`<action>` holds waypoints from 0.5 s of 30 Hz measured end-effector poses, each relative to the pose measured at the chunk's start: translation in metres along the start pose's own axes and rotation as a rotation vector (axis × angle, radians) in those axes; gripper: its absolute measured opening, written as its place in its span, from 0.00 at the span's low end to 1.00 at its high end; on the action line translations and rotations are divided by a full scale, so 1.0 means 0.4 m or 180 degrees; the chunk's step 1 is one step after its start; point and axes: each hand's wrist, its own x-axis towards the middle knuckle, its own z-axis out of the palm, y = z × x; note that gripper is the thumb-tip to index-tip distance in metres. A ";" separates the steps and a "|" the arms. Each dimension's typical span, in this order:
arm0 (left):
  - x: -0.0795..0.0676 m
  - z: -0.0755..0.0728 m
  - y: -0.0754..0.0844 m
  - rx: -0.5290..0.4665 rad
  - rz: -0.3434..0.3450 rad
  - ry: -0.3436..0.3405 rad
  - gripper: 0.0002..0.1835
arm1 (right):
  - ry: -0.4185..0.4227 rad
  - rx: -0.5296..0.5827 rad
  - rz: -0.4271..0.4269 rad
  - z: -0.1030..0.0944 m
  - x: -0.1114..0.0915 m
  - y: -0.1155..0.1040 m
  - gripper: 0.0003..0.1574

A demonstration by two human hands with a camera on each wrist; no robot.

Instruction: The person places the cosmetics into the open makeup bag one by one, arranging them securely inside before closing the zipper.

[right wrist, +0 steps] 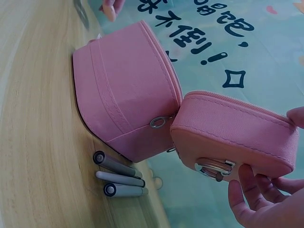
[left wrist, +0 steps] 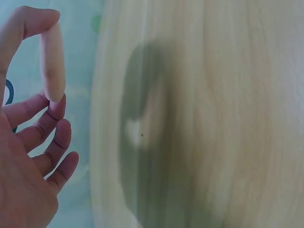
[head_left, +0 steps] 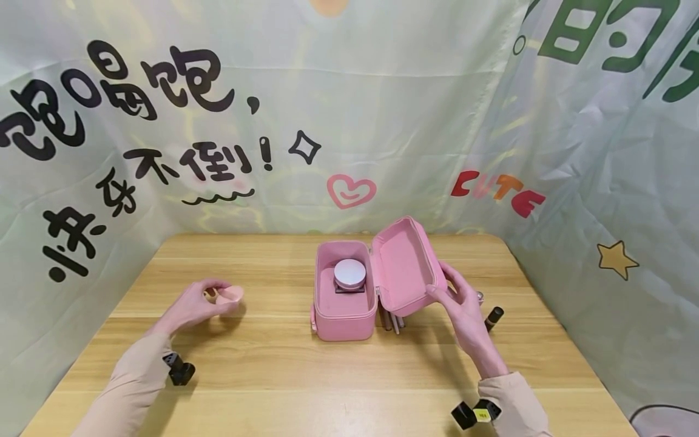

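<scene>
My left hand [head_left: 193,305] pinches a thin peach-coloured makeup puff [head_left: 232,294] above the left side of the table. In the left wrist view the puff [left wrist: 53,66] appears edge-on between thumb and fingers, its shadow falling on the wood. A pink zippered cosmetic case [head_left: 345,329] stands mid-table with its lid swung to the right. Inside it, a round white-topped container [head_left: 349,272] rests on a dark flat item [head_left: 349,291], mostly covered. With thumb and fingers, my right hand [head_left: 464,312] grips the free edge of the lid [right wrist: 232,118].
Several slim pen-like tubes [right wrist: 118,179] lie beside the case, partly under the raised lid. Right of my right hand is a black tube [head_left: 494,317], near a small shiny round item [head_left: 480,297], mostly hidden. A printed cloth [head_left: 382,121] hangs behind the table [head_left: 273,376].
</scene>
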 end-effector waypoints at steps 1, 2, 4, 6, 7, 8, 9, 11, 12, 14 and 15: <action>0.002 0.000 0.002 0.0004 0.0003 0.0015 0.33 | -0.0007 0.0008 -0.0002 0.000 0.000 0.000 0.39; 0.003 -0.001 0.007 0.0005 0.0004 0.0024 0.33 | -0.0007 0.0004 -0.0006 0.000 0.000 0.000 0.39; 0.006 -0.001 0.014 0.0004 0.0009 0.0054 0.31 | -0.0008 -0.0002 -0.0008 0.001 0.000 0.000 0.39; 0.009 -0.002 0.023 -0.0002 0.0035 0.0089 0.30 | -0.0011 0.0000 -0.0009 0.001 -0.001 0.000 0.39; 0.010 -0.002 0.028 -0.0004 0.0042 0.0106 0.30 | -0.0009 0.0000 -0.0007 0.001 -0.001 0.001 0.39; 0.011 -0.002 0.032 -0.0014 0.0054 0.0129 0.29 | -0.0009 -0.0001 -0.0007 0.001 -0.001 0.001 0.39; 0.012 -0.002 0.036 -0.0029 0.0068 0.0148 0.29 | -0.0009 0.0000 -0.0008 0.002 -0.002 0.001 0.39; 0.015 -0.001 0.046 -0.0058 0.0106 0.0186 0.29 | -0.0005 0.0004 -0.0017 0.002 -0.002 0.001 0.39; 0.016 -0.001 0.051 -0.0068 0.0114 0.0211 0.29 | -0.0002 0.0004 -0.0026 0.002 -0.001 0.001 0.39; 0.018 -0.001 0.061 -0.0089 0.0141 0.0251 0.29 | 0.0002 0.0001 -0.0042 0.002 -0.001 0.001 0.39; 0.019 0.000 0.066 -0.0095 0.0153 0.0267 0.30 | 0.0004 0.0003 -0.0050 0.003 -0.001 0.001 0.39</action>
